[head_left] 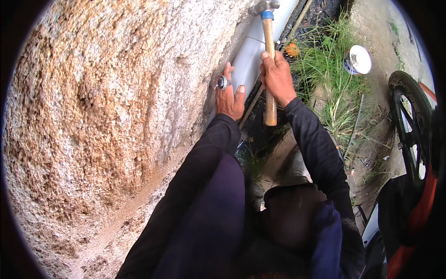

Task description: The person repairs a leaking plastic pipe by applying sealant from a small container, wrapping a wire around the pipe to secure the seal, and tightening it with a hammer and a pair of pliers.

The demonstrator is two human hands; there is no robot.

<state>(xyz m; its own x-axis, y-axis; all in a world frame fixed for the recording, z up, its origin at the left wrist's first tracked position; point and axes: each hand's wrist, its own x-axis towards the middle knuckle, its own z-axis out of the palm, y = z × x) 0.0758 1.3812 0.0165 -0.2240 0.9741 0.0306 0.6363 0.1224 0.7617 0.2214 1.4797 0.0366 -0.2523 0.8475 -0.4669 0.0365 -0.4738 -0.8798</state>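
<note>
My right hand [278,79] is wrapped round the wooden handle of a hammer [269,42]. The hammer stands nearly upright in view, its grey metal head at the top and a blue band below the head. Close to the rough wall [116,93], my left hand [230,100] is closed about a round-ended metal rod [223,83], seen almost end-on, so its far end is hidden. The left thumb lies apart, beside a grey pipe [248,63] that runs along the foot of the wall. The hammer head is well away from the rod.
A dark, wet gutter with a thin pole [297,27] runs beside the pipe. Grass [332,69] grows right of it, near an orange object [291,49] and a white round container [359,60]. A motorbike wheel [409,116] stands at the right, with red bodywork below.
</note>
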